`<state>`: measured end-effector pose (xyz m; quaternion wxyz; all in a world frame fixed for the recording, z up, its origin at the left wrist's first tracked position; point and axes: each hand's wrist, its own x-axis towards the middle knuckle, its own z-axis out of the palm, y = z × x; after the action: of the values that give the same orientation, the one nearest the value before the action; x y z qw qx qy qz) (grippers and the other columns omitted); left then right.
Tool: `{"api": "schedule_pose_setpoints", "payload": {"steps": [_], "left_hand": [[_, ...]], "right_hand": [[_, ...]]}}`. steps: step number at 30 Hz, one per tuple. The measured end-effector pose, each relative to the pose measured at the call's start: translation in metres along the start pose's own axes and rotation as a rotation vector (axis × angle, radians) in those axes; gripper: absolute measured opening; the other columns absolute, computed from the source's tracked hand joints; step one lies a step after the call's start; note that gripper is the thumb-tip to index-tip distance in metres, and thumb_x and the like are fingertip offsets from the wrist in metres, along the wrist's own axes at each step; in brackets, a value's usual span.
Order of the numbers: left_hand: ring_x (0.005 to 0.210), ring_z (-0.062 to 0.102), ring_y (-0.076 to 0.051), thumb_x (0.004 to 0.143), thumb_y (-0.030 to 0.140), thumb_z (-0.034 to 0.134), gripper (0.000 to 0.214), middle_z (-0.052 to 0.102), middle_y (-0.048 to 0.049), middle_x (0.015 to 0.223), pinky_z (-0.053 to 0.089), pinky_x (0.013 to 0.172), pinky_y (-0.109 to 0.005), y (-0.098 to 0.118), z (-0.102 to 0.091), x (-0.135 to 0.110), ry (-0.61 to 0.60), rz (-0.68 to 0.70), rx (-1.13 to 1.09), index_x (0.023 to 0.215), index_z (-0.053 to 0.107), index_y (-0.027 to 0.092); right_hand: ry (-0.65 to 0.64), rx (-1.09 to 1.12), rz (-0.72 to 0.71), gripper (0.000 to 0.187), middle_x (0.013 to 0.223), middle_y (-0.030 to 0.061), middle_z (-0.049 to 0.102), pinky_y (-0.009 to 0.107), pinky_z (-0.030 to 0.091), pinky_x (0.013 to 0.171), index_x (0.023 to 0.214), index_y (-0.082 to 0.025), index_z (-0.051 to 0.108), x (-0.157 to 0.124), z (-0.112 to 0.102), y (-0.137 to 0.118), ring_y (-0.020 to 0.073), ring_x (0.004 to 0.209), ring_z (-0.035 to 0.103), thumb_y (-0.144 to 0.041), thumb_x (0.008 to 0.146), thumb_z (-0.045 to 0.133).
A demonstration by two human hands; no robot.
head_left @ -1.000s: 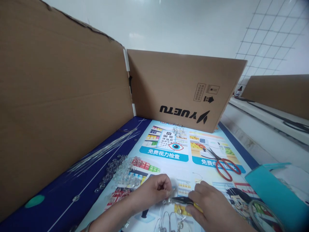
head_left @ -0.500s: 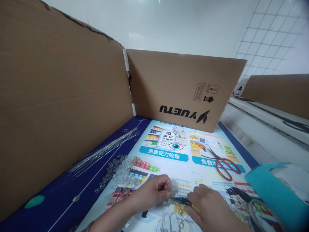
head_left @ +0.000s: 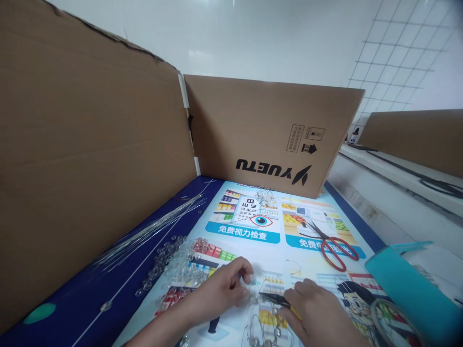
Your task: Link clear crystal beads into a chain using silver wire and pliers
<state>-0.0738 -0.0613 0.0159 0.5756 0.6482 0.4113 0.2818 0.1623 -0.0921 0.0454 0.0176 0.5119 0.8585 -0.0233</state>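
My right hand [head_left: 318, 308] is wrapped round the yellow handles of a pair of pliers [head_left: 274, 298], whose dark narrow jaws point left. My left hand [head_left: 226, 289] is closed just left of the jaws, the fingers curled at a thin wire with clear beads [head_left: 253, 300]; the exact grip is blurred. Just below the pliers lie bent wire loops with clear beads [head_left: 265, 332], cut off by the bottom edge. Left of my left forearm spreads a heap of loose clear beads [head_left: 181, 265].
Red-handled scissors [head_left: 333, 250] lie at the right. Straight wires [head_left: 155, 226] rest along the left cardboard wall [head_left: 97, 144]. Another cardboard panel [head_left: 267, 125] stands at the back, with a wire tangle [head_left: 265, 196] before it. A teal object [head_left: 412, 284] and a coil [head_left: 394, 320] sit right.
The pliers' tips have moved slightly away from my left fingers. My left index finger has lifted and opened a little. The whole view has shifted slightly.
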Motion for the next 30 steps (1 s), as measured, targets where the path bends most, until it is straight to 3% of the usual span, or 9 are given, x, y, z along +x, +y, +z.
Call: {"api": "schedule_pose_setpoints", "payload": {"steps": [4, 7, 13, 30], "left_hand": [[0.068, 0.05, -0.011, 0.073, 0.011, 0.049, 0.017, 0.055, 0.0025, 0.075, 0.036, 0.061, -0.019, 0.005, -0.002, 0.0, -0.006, 0.084, 0.312, 0.082, 0.061, 0.019], [0.073, 0.053, -0.012, 0.071, 0.008, 0.048, 0.021, 0.059, 0.002, 0.077, 0.037, 0.065, -0.019, 0.006, 0.0, -0.001, -0.043, 0.111, 0.428, 0.078, 0.064, 0.019], [0.065, 0.05, -0.011, 0.073, 0.014, 0.049, 0.017, 0.055, 0.0035, 0.071, 0.035, 0.056, -0.018, -0.002, 0.003, -0.001, 0.004, 0.039, 0.411, 0.085, 0.06, 0.019], [0.07, 0.055, -0.012, 0.074, 0.013, 0.05, 0.028, 0.06, 0.0031, 0.077, 0.039, 0.063, -0.019, -0.003, 0.006, -0.002, 0.005, 0.11, 0.515, 0.096, 0.063, 0.024]], "right_hand": [[-0.006, -0.009, 0.029, 0.017, 0.079, 0.0039, 0.062, 0.03, 0.033, 0.063, 0.081, -0.023, 0.061, -0.001, 0.0, 0.002, 0.023, 0.078, 0.055, -0.035, 0.085, 0.048], [-0.009, -0.016, 0.039, 0.018, 0.08, 0.004, 0.062, 0.029, 0.033, 0.063, 0.081, -0.023, 0.061, -0.001, -0.001, 0.002, 0.0232, 0.079, 0.055, -0.034, 0.085, 0.048], [-0.011, -0.027, 0.047, 0.017, 0.081, 0.0046, 0.063, 0.029, 0.033, 0.063, 0.082, -0.023, 0.062, 0.001, -0.002, 0.002, 0.0229, 0.079, 0.055, -0.033, 0.085, 0.048], [-0.001, -0.026, 0.048, 0.018, 0.08, 0.0044, 0.062, 0.03, 0.034, 0.063, 0.081, -0.023, 0.061, 0.0, 0.001, 0.003, 0.0232, 0.078, 0.055, -0.034, 0.085, 0.047]]}}
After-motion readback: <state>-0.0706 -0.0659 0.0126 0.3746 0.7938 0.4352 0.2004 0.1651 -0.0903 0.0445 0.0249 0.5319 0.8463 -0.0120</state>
